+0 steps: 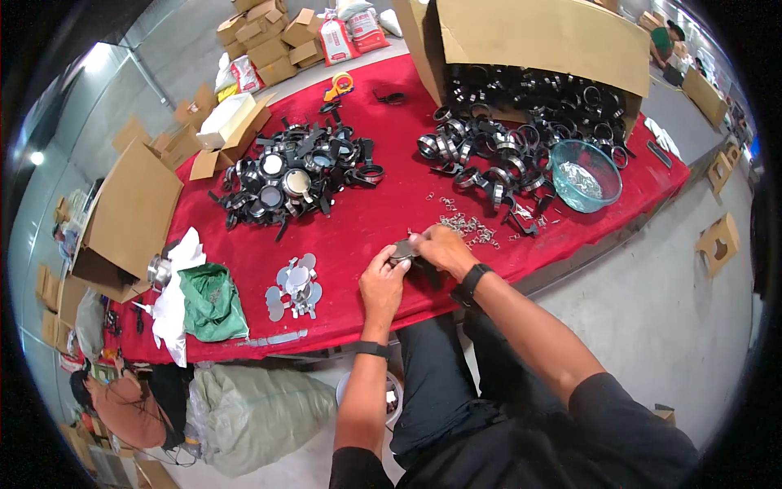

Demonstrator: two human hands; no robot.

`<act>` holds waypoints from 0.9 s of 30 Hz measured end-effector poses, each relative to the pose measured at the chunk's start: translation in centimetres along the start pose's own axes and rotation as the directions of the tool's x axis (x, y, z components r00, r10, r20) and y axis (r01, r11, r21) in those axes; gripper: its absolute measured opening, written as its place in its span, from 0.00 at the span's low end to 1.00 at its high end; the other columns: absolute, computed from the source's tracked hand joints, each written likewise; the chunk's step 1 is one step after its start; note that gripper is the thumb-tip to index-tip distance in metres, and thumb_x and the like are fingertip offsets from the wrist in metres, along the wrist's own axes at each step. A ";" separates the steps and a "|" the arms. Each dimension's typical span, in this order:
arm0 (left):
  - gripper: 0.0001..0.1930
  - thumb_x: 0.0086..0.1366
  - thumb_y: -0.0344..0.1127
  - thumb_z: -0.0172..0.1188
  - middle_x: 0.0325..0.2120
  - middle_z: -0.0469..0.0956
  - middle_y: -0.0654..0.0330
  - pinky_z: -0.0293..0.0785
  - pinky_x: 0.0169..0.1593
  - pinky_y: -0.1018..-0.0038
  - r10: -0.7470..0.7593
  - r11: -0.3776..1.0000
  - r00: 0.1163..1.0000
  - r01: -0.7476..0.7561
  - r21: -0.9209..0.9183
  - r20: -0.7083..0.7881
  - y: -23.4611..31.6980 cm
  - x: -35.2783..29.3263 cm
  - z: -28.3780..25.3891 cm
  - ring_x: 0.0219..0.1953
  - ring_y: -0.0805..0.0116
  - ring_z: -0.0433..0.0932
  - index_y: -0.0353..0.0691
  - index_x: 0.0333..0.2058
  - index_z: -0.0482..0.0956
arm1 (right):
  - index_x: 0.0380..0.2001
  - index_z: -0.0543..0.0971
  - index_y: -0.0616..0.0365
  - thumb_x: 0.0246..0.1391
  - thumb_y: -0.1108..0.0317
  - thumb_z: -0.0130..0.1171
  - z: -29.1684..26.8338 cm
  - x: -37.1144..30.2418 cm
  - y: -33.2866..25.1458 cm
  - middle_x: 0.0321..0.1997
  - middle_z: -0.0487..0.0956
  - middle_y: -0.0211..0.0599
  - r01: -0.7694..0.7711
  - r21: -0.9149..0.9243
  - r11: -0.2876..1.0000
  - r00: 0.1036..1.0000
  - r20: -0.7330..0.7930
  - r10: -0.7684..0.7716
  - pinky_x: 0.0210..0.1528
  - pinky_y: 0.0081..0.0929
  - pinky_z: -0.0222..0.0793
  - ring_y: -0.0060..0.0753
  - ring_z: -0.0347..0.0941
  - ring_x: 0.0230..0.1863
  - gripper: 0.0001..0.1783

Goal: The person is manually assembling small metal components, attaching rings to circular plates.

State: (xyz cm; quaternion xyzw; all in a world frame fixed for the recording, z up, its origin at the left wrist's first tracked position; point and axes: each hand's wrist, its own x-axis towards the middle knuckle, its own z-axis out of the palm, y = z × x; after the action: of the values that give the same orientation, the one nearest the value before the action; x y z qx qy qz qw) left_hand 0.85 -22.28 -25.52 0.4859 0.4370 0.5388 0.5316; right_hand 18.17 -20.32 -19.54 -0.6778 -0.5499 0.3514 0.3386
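Near the front edge of the red-covered table, my left hand grips a round part with a grey disc face from its left side. My right hand is closed at the same part's right edge, its fingertips bent over it; whether a small piece sits in them is hidden. A dark piece of the part shows under my right hand. Just beyond lie small metal clips, scattered loose. Flat grey tabbed discs are stacked to the left of my left hand.
Black parts with discs form a heap at the left. Black parts with steel rings spill from a large carton. A blue-green bowl holds small silver pieces. A green bag lies at left, a tape dispenser at the back.
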 end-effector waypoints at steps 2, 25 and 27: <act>0.26 0.68 0.19 0.68 0.53 0.84 0.48 0.82 0.60 0.71 -0.005 1.000 0.999 0.005 -0.003 0.034 0.3 0.3 -0.6 0.56 0.64 0.85 0.25 0.64 0.76 | 0.26 0.85 0.66 0.61 0.56 0.64 0.7 0.3 0.2 0.24 0.83 0.57 -0.103 0.203 0.974 0.992 0.089 0.086 0.36 0.51 0.75 0.54 0.81 0.28 0.21; 0.35 0.54 0.38 0.81 0.63 0.79 0.40 0.71 0.73 0.57 0.244 0.589 0.918 -0.396 0.704 0.312 4.6 -1.1 -1.3 0.68 0.43 0.77 0.29 0.60 0.81 | 0.41 0.89 0.58 0.58 0.69 0.68 -4.8 -1.4 6.5 0.39 0.89 0.52 0.193 -0.071 0.979 0.956 -0.210 -0.204 0.51 0.45 0.82 0.54 0.88 0.45 0.09; 0.35 0.54 0.37 0.81 0.64 0.79 0.40 0.72 0.73 0.57 0.257 0.585 0.918 -0.396 0.708 0.302 4.6 -1.1 -1.3 0.68 0.43 0.77 0.30 0.59 0.82 | 0.43 0.89 0.58 0.57 0.69 0.69 -5.9 -1.3 7.2 0.40 0.89 0.52 0.202 -0.150 0.968 0.974 -0.076 -0.215 0.52 0.46 0.82 0.55 0.87 0.46 0.11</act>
State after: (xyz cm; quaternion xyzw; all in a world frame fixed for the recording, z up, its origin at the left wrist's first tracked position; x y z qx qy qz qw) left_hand -1.12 -23.56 -21.20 0.7777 0.4779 0.3527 0.2059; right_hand 26.66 -23.22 -22.43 -0.6540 -0.6253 0.2425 0.3498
